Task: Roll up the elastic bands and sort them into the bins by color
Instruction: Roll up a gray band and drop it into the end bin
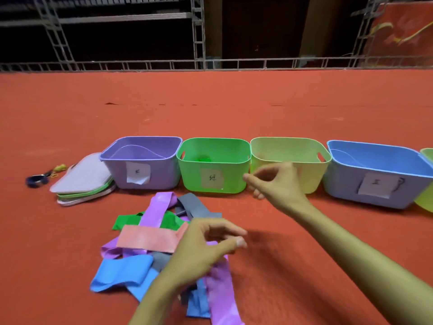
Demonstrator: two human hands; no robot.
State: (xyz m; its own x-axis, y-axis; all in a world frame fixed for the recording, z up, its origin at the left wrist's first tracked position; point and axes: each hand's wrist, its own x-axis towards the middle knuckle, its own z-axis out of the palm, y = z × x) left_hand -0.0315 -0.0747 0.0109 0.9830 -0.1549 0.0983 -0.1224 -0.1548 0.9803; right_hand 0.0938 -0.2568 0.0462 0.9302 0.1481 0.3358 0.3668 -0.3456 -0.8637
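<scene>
A loose pile of flat elastic bands lies on the red floor: a pink band [147,238] on top, purple bands [155,212], a green band [124,222], grey bands [196,208] and blue bands [119,273]. My left hand [206,247] hovers over the pile's right side, fingers loosely curled and holding nothing. My right hand [274,181] hangs empty in front of the gap between the green bin [213,170] and the yellow-green bin [290,160]. A rolled green band [202,158] lies inside the green bin. The purple bin [143,160] and blue bin [377,174] flank them.
A stack of bin lids [82,181] sits left of the purple bin, with a dark ring-shaped object [36,180] and a small yellow item [59,167] beside it. Another yellow-green bin [426,179] shows at the right edge. Metal truss framing [210,64] borders the far floor.
</scene>
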